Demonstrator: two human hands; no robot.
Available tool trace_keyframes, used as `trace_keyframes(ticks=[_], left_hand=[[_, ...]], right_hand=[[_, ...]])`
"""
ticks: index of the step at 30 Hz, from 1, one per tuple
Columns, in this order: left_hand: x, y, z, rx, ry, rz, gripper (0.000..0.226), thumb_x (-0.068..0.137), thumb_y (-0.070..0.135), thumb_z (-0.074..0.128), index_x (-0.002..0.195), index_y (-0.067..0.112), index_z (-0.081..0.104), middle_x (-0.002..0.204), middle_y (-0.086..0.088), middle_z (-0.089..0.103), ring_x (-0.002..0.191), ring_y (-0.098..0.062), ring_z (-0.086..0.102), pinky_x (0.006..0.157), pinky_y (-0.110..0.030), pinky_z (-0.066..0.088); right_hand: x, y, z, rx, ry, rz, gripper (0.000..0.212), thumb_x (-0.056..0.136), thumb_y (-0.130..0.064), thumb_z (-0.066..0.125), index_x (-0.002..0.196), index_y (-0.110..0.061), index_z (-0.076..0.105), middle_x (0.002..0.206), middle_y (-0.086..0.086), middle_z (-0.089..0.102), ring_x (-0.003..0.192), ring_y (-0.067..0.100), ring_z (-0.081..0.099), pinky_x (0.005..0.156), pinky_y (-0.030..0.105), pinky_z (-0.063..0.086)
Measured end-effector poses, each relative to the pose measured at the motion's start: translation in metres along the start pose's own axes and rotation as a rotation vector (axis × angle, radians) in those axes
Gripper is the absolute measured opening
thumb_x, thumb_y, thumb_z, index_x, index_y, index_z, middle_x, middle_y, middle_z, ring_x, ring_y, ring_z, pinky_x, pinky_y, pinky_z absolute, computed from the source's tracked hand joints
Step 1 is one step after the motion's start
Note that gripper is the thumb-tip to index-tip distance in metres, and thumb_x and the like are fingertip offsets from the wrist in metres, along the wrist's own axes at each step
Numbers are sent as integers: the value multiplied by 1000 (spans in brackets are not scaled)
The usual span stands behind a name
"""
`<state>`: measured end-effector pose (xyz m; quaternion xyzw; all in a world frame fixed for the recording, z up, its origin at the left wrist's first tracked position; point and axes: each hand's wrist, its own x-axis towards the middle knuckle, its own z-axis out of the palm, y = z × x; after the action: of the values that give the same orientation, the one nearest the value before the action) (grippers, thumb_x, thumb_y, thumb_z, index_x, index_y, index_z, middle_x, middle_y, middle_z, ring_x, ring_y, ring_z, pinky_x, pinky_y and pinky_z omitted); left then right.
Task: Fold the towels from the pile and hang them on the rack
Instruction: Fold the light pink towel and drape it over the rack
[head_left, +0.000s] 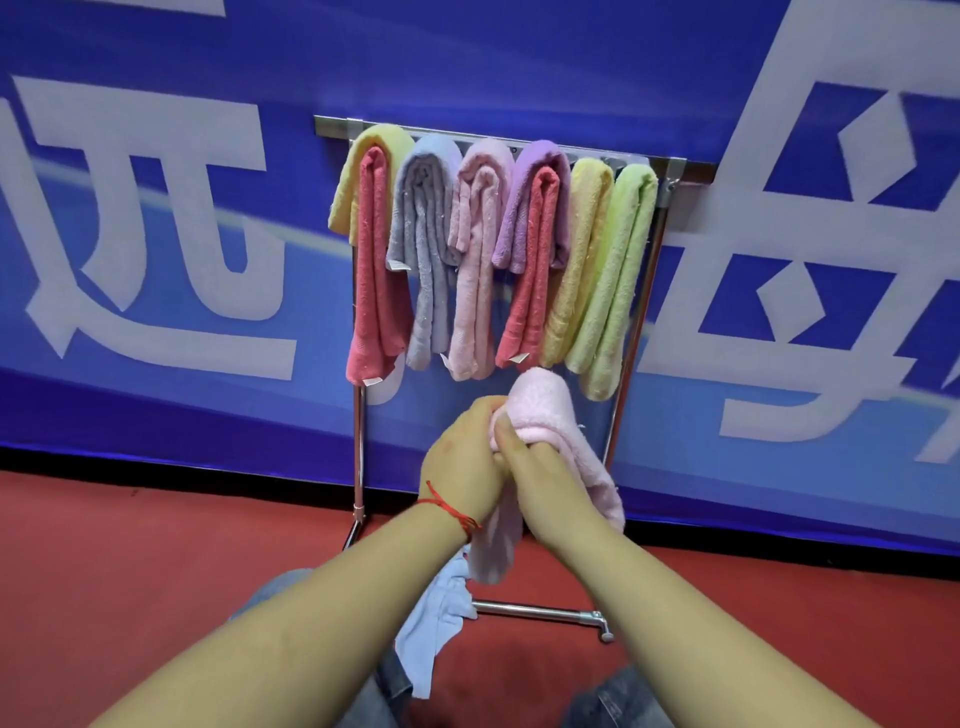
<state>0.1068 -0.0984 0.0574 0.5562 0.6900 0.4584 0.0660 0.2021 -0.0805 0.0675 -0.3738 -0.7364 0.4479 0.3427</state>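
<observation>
Left hand (465, 457) and right hand (540, 467): both grips closed on the same pale pink terry towel (550, 415), knuckles touching, held in the air in front of the lower half of the rack. Left wrist carries a thin red string bracelet (449, 509).

Pale pink towel: folded over the hands, rounded fold uppermost; long axis near vertical with a slight lean, top toward the rack. One tail hangs down between the forearms, the other falls over the right wrist.

Below the hands: crumpled light blue cloth (436, 618) lying on the person's lap in blue jeans (613, 701), hanging toward the red floor (130, 571).

Chrome tube rack (358, 447): stands on the red floor against the blue banner with large white characters (156, 234). Top bar is full, all towels draped over it with long axes vertical, folds up, free ends pointing down. Left to right:
- yellow towel (374, 140) with a coral red towel (374, 280) over it
- grey-lavender towel (426, 249)
- pink towel (475, 270)
- purple towel (540, 156) with a second coral red towel (530, 291)
- pale yellow towel (576, 260)
- lime green towel (618, 270), last at the right end

Neighbouring towels touch side by side. The held towel's fold sits just below the hanging ends of the second coral and pale yellow towels
</observation>
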Motion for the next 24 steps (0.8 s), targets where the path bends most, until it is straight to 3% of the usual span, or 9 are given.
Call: trace_keyframes(ticks=[2, 5, 7, 9, 11, 15, 17, 19, 24], left_hand=[[12, 5, -18, 61, -33, 22, 51, 70, 38, 36, 117, 28, 56, 113, 1, 65, 105, -23, 58, 87, -34, 45], [30, 19, -36, 202, 12, 110, 48, 69, 28, 35, 108, 23, 63, 104, -4, 69, 99, -27, 60, 83, -36, 47], [38, 30, -41, 303, -22, 156, 35, 77, 22, 42, 107, 20, 62, 105, -2, 67, 98, -25, 60, 81, -33, 46], [42, 40, -45, 367, -38, 207, 30, 78, 18, 48, 106, 20, 60, 105, -1, 64, 97, -23, 59, 78, -31, 44], [45, 47, -48, 395, -47, 264, 31, 76, 21, 47, 105, 19, 60, 104, -1, 61, 96, -22, 57, 78, -32, 44], [48, 61, -52, 416, -44, 283, 30, 74, 27, 49, 101, 18, 60, 102, 2, 61, 94, -20, 56, 76, -29, 41], [49, 67, -53, 429, -19, 293, 38, 65, 34, 40, 94, 17, 61, 96, 3, 63, 89, -21, 57, 73, -30, 43], [50, 73, -51, 454, -14, 300, 38, 64, 34, 38, 89, 16, 60, 91, 2, 63, 86, -22, 57, 71, -31, 45], [50, 88, -46, 489, -57, 347, 33, 69, 36, 42, 92, 17, 57, 93, 1, 57, 87, -22, 56, 72, -34, 45]], right_hand=[[-7, 6, -6, -171, -34, -113, 39, 94, -41, 48, 128, -24, 50, 124, -12, 55, 122, 2, 46, 102, 17, 31], [-15, 17, -10, -430, -61, -356, 62, 90, -37, 52, 146, -26, 27, 145, -15, 37, 130, -1, 38, 110, 21, 30], [-17, 16, -16, -576, 11, -449, 55, 89, -31, 52, 141, -27, 37, 134, -13, 49, 113, 5, 52, 94, 20, 42], [-14, 12, -22, -696, 285, -597, 40, 84, -31, 51, 124, -26, 54, 104, -7, 63, 83, 16, 60, 65, 23, 48], [-7, 12, -28, -748, 530, -728, 30, 78, -31, 52, 104, -23, 64, 80, -1, 56, 67, 21, 55, 56, 29, 45], [5, 9, -41, -775, 650, -837, 22, 77, -29, 56, 93, -21, 70, 105, 9, 60, 95, 26, 49, 89, 40, 37], [6, 6, -43, -703, 590, -831, 23, 77, -33, 56, 97, -21, 61, 123, 8, 53, 110, 25, 47, 99, 41, 35], [5, 3, -43, -534, 551, -732, 27, 76, -36, 57, 97, -21, 47, 128, 6, 49, 114, 23, 49, 92, 33, 42], [10, -16, -51, -111, 535, -253, 51, 76, -12, 67, 119, -21, 42, 102, -14, 48, 97, 22, 57, 71, 30, 44]])
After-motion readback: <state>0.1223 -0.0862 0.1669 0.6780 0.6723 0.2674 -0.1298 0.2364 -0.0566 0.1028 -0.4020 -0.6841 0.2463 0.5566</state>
